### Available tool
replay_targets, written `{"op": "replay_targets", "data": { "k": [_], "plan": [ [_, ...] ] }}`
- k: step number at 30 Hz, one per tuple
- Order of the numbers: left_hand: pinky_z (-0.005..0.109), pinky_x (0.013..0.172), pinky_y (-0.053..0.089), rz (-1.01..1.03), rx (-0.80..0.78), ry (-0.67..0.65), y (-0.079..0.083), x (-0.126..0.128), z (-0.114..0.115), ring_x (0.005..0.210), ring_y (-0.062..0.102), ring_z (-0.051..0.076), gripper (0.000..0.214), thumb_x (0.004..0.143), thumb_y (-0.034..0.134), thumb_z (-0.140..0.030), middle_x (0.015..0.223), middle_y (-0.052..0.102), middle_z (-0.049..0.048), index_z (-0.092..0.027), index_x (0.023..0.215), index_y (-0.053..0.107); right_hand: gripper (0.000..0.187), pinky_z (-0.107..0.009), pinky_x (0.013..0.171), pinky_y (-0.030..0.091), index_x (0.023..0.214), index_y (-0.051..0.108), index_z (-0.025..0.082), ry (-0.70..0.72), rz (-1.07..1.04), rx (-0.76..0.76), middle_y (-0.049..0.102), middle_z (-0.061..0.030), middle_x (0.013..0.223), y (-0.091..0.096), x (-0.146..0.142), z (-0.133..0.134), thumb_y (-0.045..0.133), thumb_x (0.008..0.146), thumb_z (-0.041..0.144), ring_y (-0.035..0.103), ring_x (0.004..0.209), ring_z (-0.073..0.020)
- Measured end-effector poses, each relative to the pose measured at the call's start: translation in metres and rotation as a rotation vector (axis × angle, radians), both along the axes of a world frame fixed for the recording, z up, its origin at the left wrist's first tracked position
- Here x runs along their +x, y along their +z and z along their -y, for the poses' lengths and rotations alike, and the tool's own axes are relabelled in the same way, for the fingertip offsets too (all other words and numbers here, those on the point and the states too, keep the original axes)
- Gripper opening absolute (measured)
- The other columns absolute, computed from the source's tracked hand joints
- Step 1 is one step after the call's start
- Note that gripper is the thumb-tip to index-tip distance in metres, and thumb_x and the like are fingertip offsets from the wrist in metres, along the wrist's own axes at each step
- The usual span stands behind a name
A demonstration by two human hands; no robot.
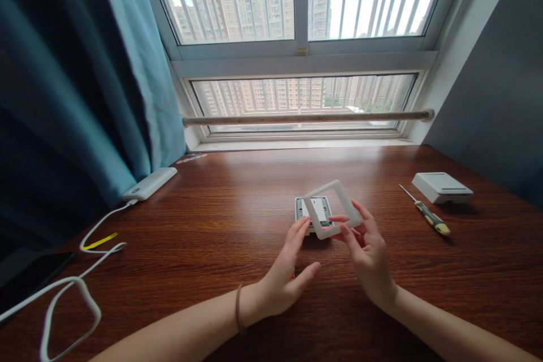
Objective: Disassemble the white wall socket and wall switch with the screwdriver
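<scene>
A white square frame (348,203), open in the middle, is tilted above the table in my right hand (371,254). The thumb and fingers of that hand pinch its lower right corner. Behind and partly below the frame lies a small white and grey square device (299,207), which looks like a wall switch or socket body. My left hand (288,277) is at the device's left front, with its thumb held apart from the fingers. Its fingertips reach the device's near left side; whether they touch it I cannot tell.
A screwdriver (430,218) and a white box-shaped switch unit (442,185) lie on the right of the wooden table (237,198). At the left are a white power bank (150,183), its white cable (95,225), a yellow strip (100,241) and a dark flat object (34,280).
</scene>
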State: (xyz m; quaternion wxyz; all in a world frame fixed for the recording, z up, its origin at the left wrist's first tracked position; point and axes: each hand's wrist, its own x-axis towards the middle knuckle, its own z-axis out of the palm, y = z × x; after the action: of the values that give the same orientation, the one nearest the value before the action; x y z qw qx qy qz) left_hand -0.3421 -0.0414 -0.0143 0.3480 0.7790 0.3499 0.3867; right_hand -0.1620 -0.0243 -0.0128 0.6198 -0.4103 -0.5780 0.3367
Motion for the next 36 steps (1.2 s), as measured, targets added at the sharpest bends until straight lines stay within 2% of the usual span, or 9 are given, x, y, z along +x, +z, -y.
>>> {"op": "replay_targets", "data": {
  "k": [5, 8, 11, 17, 22, 28, 31, 34, 36],
  "plan": [
    [0.04, 0.095, 0.038, 0.377, -0.206, -0.092, 0.001, 0.004, 0.0, 0.108, 0.05, 0.023, 0.043, 0.085, 0.051, -0.032, 0.115, 0.052, 0.0103, -0.022, 0.125, 0.037, 0.06, -0.03, 0.074, 0.054, 0.133, 0.034, 0.022, -0.047, 0.511, 0.634, 0.071, -0.0054, 0.094, 0.004, 0.01, 0.003, 0.055, 0.079, 0.006, 0.066, 0.085, -0.0172],
    [0.032, 0.08, 0.043, 0.522, -0.304, -0.173, 0.003, 0.006, 0.003, 0.085, 0.055, 0.018, 0.043, 0.08, 0.055, -0.045, 0.094, 0.056, 0.006, -0.02, 0.113, 0.044, 0.043, -0.029, 0.069, 0.053, 0.122, 0.05, 0.018, 0.008, 0.859, 0.962, 0.071, -0.0043, 0.096, 0.012, 0.011, 0.007, 0.055, 0.08, 0.011, 0.065, 0.083, -0.0172],
    [0.029, 0.078, 0.04, 0.499, -0.342, -0.116, 0.004, 0.005, 0.007, 0.082, 0.05, 0.017, 0.037, 0.079, 0.052, -0.049, 0.09, 0.052, 0.0047, -0.018, 0.099, 0.05, 0.027, -0.026, 0.062, 0.053, 0.108, 0.061, 0.014, 0.022, 1.012, 1.099, 0.071, -0.0026, 0.097, 0.021, 0.007, 0.012, 0.05, 0.084, 0.017, 0.064, 0.074, -0.0153],
    [0.026, 0.067, 0.04, 0.595, -0.605, -0.118, 0.003, 0.004, 0.011, 0.071, 0.047, 0.014, 0.026, 0.082, 0.044, -0.041, 0.077, 0.049, 0.0021, -0.016, 0.086, 0.05, 0.023, -0.025, 0.062, 0.052, 0.095, 0.066, 0.01, 0.095, 0.946, 1.221, 0.07, -0.0049, 0.098, 0.026, 0.007, 0.016, 0.047, 0.084, 0.016, 0.062, 0.074, -0.0135],
    [0.022, 0.06, 0.04, 0.652, -0.653, -0.131, 0.005, 0.003, 0.011, 0.065, 0.046, 0.012, 0.027, 0.077, 0.047, -0.041, 0.072, 0.049, 0.0011, -0.015, 0.083, 0.052, 0.021, -0.024, 0.063, 0.053, 0.096, 0.067, 0.013, 0.099, 0.991, 1.21, 0.069, -0.0027, 0.101, 0.023, 0.011, 0.015, 0.052, 0.082, 0.018, 0.06, 0.074, -0.0127],
    [0.028, 0.063, 0.045, 0.457, -0.447, -0.229, 0.012, 0.002, 0.012, 0.064, 0.055, 0.015, 0.038, 0.084, 0.039, -0.051, 0.074, 0.057, 0.0045, -0.016, 0.094, 0.05, 0.026, -0.031, 0.074, 0.054, 0.105, 0.062, 0.007, 0.237, 0.894, 1.038, 0.069, -0.0085, 0.087, 0.023, 0.023, 0.012, 0.051, 0.08, 0.011, 0.061, 0.087, -0.021],
    [0.027, 0.062, 0.045, 0.33, -0.329, -0.307, 0.014, 0.001, 0.013, 0.064, 0.057, 0.016, 0.037, 0.086, 0.038, -0.049, 0.071, 0.06, 0.0059, -0.016, 0.101, 0.045, 0.027, -0.03, 0.075, 0.054, 0.103, 0.061, 0.019, -0.015, 0.703, 0.798, 0.067, -0.0053, 0.089, 0.023, 0.035, -0.004, 0.054, 0.079, 0.009, 0.062, 0.087, -0.0187],
    [0.025, 0.064, 0.046, 0.112, -0.194, -0.253, 0.015, -0.001, 0.012, 0.068, 0.058, 0.014, 0.023, 0.088, 0.041, -0.033, 0.075, 0.062, 0.0067, -0.015, 0.103, 0.045, 0.014, -0.031, 0.069, 0.055, 0.087, 0.063, 0.022, -0.39, 0.404, 0.361, 0.064, -0.0035, 0.085, 0.023, 0.053, -0.036, 0.064, 0.074, 0.02, 0.063, 0.073, -0.0164],
    [0.027, 0.07, 0.047, -0.024, -0.046, -0.172, 0.017, -0.004, 0.008, 0.074, 0.059, 0.015, 0.017, 0.086, 0.045, -0.025, 0.08, 0.062, 0.0078, -0.015, 0.099, 0.049, 0.027, -0.033, 0.068, 0.057, 0.097, 0.058, 0.02, -0.36, 0.097, 0.137, 0.063, -0.0022, 0.079, 0.02, 0.068, -0.061, 0.065, 0.073, 0.027, 0.064, 0.072, -0.0168]
  ]
}}
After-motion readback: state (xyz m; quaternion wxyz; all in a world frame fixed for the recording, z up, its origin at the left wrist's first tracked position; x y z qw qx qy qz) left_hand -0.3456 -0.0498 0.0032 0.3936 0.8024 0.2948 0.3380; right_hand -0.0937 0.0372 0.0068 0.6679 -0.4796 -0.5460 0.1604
